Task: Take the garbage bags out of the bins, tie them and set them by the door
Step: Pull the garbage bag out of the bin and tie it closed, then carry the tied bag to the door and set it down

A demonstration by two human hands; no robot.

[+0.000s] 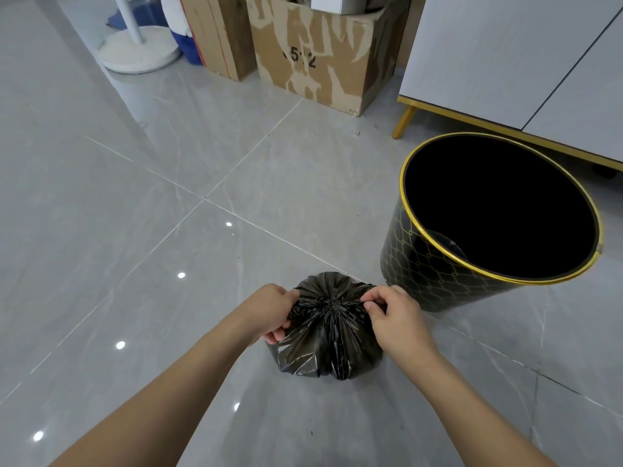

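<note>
Garbage bag (pixel 328 335) is set on floor (pixel 135 230), just left-front of bin (pixel 435 264). Cabinet (pixel 505 62) is located behind bin; cardboard box (pixel 313 62) to cabinet's left, stand base (pixel 140 48) further left, possibly a fan's.

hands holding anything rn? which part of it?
Both hold the black garbage bag on the floor. Left hand grips the gathered plastic on the left of its bunched top; right hand pinches it on the right.
</note>
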